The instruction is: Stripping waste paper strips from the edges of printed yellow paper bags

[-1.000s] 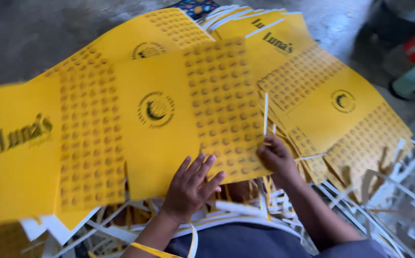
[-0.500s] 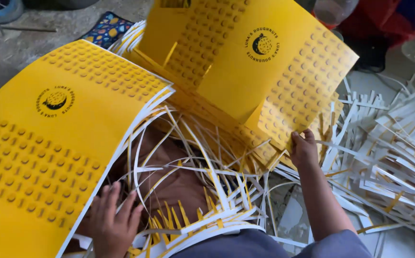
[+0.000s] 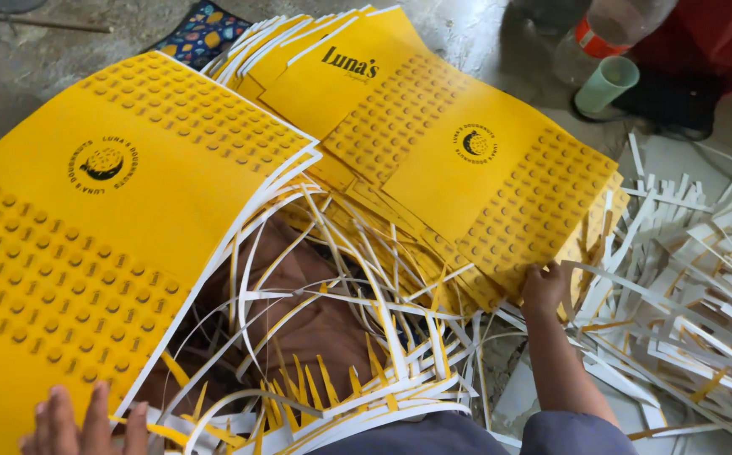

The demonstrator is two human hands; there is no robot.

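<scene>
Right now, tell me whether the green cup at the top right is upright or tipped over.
Tipped. The green cup lies on its side on the floor, its open mouth facing up-right, beside a clear plastic bottle. Contents cannot be told.

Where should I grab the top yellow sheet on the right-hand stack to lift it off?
Probably by its near corner, coming from the person's side. The right hand already rests there, where the top yellow sheet overhangs the stack's edge, so fingers could slip under it. Its far end lies flat among other sheets, harder to pinch. The left hand is on the left stack.
</scene>
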